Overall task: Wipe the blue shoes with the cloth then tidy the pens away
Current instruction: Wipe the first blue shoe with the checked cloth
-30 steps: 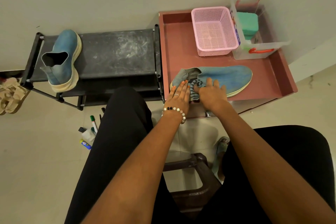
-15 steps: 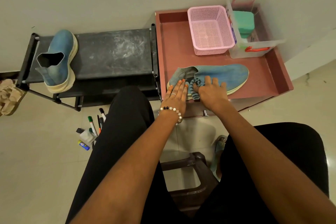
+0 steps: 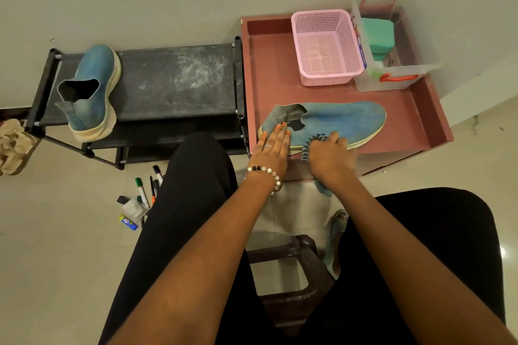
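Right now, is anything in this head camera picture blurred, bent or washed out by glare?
Head view: the right hand gripping the cloth looks motion-smeared; the wide lens bows the black rack and wall edges; a small glare spot shines on the floor; lighting is otherwise dim and even.

Both bare forearms reach forward from the bottom edge toward twelve o'clock, between black-clad thighs. The left hand (image 3: pixel 273 148) lies flat, palm down, fingers straight and close together, pointing to about one o'clock; a thin ring sits on one finger and a bead bracelet (image 3: pixel 265 173) circles the wrist. At its three o'clock, the right hand (image 3: pixel 330 155) is curled, knuckles up, gripping a striped blue-grey cloth (image 3: pixel 309 145).
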Available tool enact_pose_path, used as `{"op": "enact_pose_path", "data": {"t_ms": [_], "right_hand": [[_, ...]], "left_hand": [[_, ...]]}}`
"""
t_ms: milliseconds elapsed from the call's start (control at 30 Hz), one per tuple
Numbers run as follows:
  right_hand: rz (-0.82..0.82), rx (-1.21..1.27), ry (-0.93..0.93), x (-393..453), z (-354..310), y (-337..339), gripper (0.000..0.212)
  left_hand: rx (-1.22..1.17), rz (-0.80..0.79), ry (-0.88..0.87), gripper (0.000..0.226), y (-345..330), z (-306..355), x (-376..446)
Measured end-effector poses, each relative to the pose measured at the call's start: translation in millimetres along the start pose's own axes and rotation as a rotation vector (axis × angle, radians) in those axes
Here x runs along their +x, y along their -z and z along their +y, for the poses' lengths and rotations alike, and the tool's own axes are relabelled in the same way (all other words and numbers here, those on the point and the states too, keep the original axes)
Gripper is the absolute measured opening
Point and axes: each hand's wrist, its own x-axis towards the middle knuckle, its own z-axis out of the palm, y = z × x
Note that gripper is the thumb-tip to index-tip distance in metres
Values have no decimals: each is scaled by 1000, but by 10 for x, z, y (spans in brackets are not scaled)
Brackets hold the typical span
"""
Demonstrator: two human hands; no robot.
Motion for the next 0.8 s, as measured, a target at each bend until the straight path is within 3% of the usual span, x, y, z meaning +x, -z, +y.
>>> {"op": "enact_pose_path", "data": {"t_ms": [133, 200, 400, 567, 800], "right_hand": [[-3, 194, 138, 35, -257, -67, 33], [-25, 175, 190, 101, -125, -75, 34], [5, -55, -21, 82, 220, -67, 29], [-55, 118, 92, 96, -99, -76, 27], [27, 84, 25, 178, -78, -28, 27]], "left_hand": [[-14, -40, 7, 80, 12, -13, 24], [14, -35, -6, 77, 23, -8, 4], [34, 25, -6, 80, 23, 7, -47], [-10, 23, 18, 63, 5, 2, 8], [28, -11, 0, 77, 68, 5, -35]]}}
